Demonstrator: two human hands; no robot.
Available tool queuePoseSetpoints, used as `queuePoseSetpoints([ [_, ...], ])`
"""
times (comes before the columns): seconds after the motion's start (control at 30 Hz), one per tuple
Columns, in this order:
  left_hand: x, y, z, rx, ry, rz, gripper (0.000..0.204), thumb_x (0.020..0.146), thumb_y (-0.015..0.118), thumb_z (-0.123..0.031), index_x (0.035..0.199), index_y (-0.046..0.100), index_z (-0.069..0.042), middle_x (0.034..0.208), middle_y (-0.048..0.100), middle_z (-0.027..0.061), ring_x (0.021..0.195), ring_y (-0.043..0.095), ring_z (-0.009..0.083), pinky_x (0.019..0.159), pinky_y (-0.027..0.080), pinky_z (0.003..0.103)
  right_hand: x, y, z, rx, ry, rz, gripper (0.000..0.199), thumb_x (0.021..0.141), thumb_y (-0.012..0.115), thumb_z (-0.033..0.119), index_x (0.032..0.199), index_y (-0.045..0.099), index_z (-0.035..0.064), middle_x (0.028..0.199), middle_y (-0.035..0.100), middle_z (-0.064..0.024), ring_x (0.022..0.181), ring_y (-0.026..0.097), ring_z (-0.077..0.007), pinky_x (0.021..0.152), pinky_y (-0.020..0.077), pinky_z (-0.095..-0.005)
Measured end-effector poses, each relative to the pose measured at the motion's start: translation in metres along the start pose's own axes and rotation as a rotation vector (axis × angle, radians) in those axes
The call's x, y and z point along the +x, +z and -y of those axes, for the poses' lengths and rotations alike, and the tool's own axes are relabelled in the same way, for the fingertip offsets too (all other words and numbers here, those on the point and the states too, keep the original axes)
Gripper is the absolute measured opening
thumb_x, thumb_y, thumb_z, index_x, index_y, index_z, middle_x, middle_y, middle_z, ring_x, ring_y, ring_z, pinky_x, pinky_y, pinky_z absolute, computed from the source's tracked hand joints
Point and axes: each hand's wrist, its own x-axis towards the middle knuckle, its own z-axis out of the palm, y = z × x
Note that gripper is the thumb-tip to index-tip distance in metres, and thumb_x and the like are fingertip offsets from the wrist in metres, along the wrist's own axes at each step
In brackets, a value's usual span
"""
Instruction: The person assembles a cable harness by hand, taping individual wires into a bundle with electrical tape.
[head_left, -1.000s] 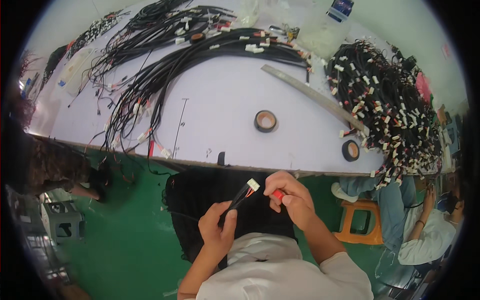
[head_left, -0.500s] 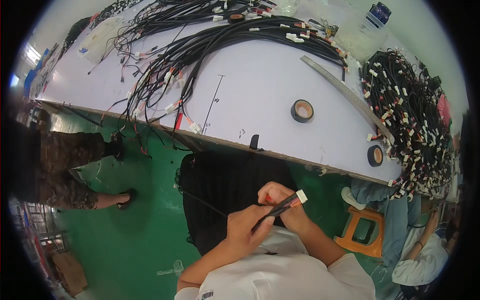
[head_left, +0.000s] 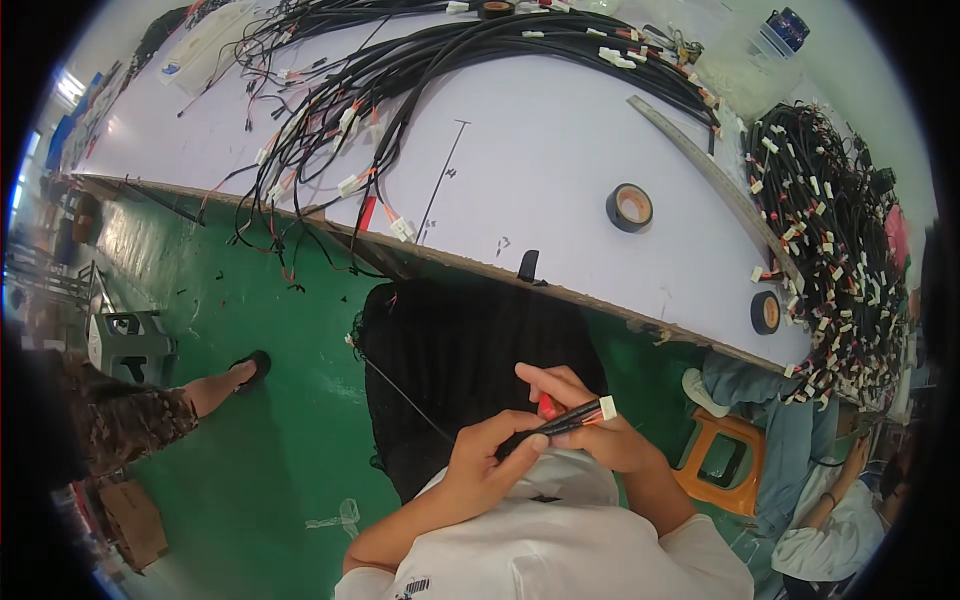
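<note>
My left hand [head_left: 492,452] is closed around a black-sheathed wire harness [head_left: 560,424], thumb pressed along it. The harness ends in a white connector [head_left: 607,408], with red wires showing just behind it. From my left hand a thin black cable [head_left: 405,393] runs up and left across a dark cloth. My right hand [head_left: 600,430] is behind the connector end, fingers curled and the index finger partly raised. Between its fingers shows a small red thing [head_left: 546,406], whose kind I cannot make out. The harness hides part of that grip.
Black cable bundles [head_left: 400,80] lie across the white table [head_left: 540,130], beside a metal ruler [head_left: 700,170] and rolls of black tape [head_left: 630,208]. A big harness heap [head_left: 830,240] covers the right end. An orange stool [head_left: 722,462] and a seated person are at right; another person's leg [head_left: 212,388] is at left.
The view has shifted slightly, so the table contents appear further right. My right index finger has stretched out more, and the red thing shows more. The person at left has moved further left.
</note>
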Motion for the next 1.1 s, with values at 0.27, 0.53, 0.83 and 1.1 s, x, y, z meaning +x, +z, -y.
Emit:
queuePoseSetpoints([
  [0.27,0.003,-0.003,0.002,0.185,0.126,-0.016,0.016,0.084,0.063,-0.004,0.098,0.060,0.002,0.074,0.062,0.0081,0.060,0.055,0.0116,0.053,0.041,0.023,-0.005,-0.005,-0.007,0.235,-0.056,-0.042,0.057,0.081,0.067,0.004,0.132,0.041,0.0028,0.116,0.040,-0.0059,0.100,0.045,-0.0119,0.085,0.0404,-0.0254],
  [0.53,0.006,-0.002,0.005,0.308,0.320,-0.086,0.021,0.077,0.068,-0.003,0.096,0.060,0.002,0.071,0.058,0.0092,0.046,0.052,0.0165,0.042,0.039,0.026,-0.009,-0.012,-0.016,0.172,-0.098,0.047,0.051,0.078,0.068,0.000,0.124,0.045,0.0027,0.123,0.037,-0.0076,0.097,0.050,-0.0131,0.082,0.0455,-0.0267],
  [0.83,0.008,0.000,0.001,0.328,0.328,-0.088,0.021,0.075,0.068,-0.001,0.094,0.060,0.002,0.066,0.056,0.0088,0.045,0.051,0.0174,0.041,0.038,0.026,-0.008,-0.012,-0.019,0.163,-0.198,0.088,0.045,0.079,0.064,-0.004,0.120,0.047,0.0040,0.120,0.037,-0.0092,0.101,0.047,-0.0142,0.084,0.0429,-0.0284],
  [1.1,0.007,-0.003,-0.003,0.366,0.313,-0.053,0.016,0.077,0.065,0.002,0.092,0.059,0.003,0.068,0.058,0.0101,0.049,0.053,0.0156,0.043,0.038,0.024,-0.008,-0.013,-0.018,0.141,-0.205,0.052,0.043,0.075,0.069,-0.003,0.114,0.052,0.0035,0.118,0.040,-0.0110,0.102,0.048,-0.0175,0.085,0.0428,-0.0306],
])
